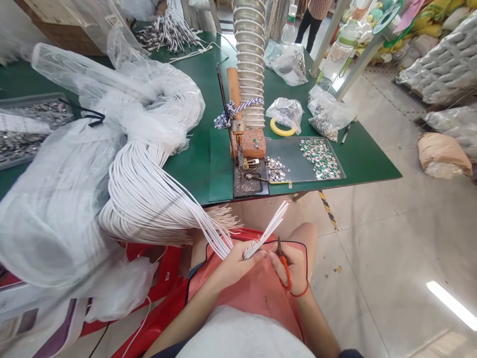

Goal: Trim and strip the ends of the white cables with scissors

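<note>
Above my lap, my left hand (240, 262) is closed round a bunch of white wires (271, 226), whose reddish tips point up and to the right. Close beside it, my right hand (292, 266) holds scissors with orange handles (285, 272), their dark blades pointing up. The fingertips of both hands nearly meet. From my left hand the white wires run back to a thick bundle (145, 191) hanging over the table's front edge, partly wrapped in clear plastic (164, 99). A red apron (261, 293) covers my lap.
On the green table (367, 161) stand a soldering fixture (238, 132) with a brick (255, 144), a ribbed duct (249, 59), a tray of small parts (294, 159), a yellow tape roll (282, 128) and bags of parts (285, 112). A person (313, 20) stands at the back.
</note>
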`<state>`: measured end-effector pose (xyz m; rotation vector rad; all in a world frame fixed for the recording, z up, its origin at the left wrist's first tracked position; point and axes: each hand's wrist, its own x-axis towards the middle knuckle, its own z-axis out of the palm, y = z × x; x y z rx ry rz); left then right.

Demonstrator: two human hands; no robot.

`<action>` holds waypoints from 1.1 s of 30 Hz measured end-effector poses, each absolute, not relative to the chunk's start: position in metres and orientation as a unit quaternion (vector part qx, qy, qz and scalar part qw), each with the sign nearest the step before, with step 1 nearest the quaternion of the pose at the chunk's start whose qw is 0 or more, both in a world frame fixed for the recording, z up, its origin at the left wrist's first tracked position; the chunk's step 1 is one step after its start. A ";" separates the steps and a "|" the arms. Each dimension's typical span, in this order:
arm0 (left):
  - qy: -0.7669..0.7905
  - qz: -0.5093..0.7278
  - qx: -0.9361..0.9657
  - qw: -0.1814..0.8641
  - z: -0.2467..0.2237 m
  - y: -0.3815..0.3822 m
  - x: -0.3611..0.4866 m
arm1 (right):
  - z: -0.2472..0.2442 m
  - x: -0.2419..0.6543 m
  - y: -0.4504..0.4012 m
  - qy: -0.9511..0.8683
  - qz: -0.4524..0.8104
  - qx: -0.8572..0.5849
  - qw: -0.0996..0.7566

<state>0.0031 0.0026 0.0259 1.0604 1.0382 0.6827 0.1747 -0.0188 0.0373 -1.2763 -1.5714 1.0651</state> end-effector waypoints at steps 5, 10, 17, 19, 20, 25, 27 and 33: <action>0.450 0.310 0.522 0.655 0.030 0.002 0.003 | 0.027 0.175 -0.023 -0.493 0.524 -0.495 0.488; 0.454 0.338 0.495 0.659 0.029 0.004 0.001 | 0.018 0.184 -0.022 -0.427 0.531 -0.488 0.546; 0.503 0.405 0.467 0.605 0.034 0.006 0.007 | 0.025 0.175 -0.024 -0.493 0.542 -0.493 0.470; 0.515 0.426 0.458 0.586 0.035 0.007 0.007 | 0.028 0.172 -0.023 -0.507 0.530 -0.503 0.458; 0.516 0.434 0.457 0.580 0.034 0.007 0.007 | 0.029 0.170 -0.022 -0.520 0.522 -0.505 0.450; 0.521 0.431 0.468 0.569 0.032 0.005 0.006 | 0.030 0.166 -0.020 -0.579 0.504 -0.495 0.407; 0.523 0.425 0.476 0.564 0.030 0.003 0.007 | 0.029 0.165 -0.021 -0.577 0.511 -0.496 0.401; 0.523 0.421 0.500 0.547 0.027 0.000 0.008 | 0.023 0.166 -0.025 -0.568 0.528 -0.502 0.383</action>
